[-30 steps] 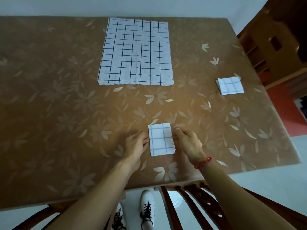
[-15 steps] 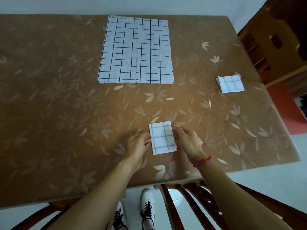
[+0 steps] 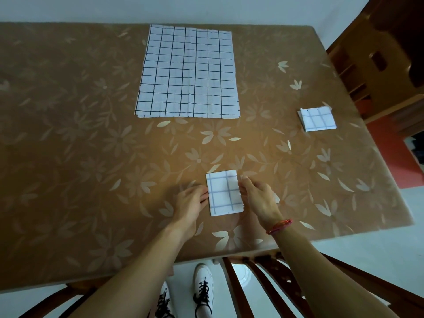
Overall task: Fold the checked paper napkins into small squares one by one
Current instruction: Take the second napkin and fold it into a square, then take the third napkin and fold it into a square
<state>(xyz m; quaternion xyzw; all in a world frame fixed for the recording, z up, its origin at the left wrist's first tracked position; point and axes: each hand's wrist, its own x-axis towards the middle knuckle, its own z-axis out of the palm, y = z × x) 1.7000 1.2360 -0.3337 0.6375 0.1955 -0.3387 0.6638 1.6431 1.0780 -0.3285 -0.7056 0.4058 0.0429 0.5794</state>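
Just 1 view here: a wide-angle head camera, looking forward and steeply down across the table (image 3: 91, 157) from its near edge. Left hand (image 3: 190, 200) and right hand (image 3: 259, 198) at the folded napkin (image 3: 223, 196) sit close under the lens, shoes (image 3: 203, 288) at the bottom.

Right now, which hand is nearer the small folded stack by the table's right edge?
Right. The right hand is left of the folded stack, nearer the camera; the left hand is farther left, beyond the half-folded napkin.
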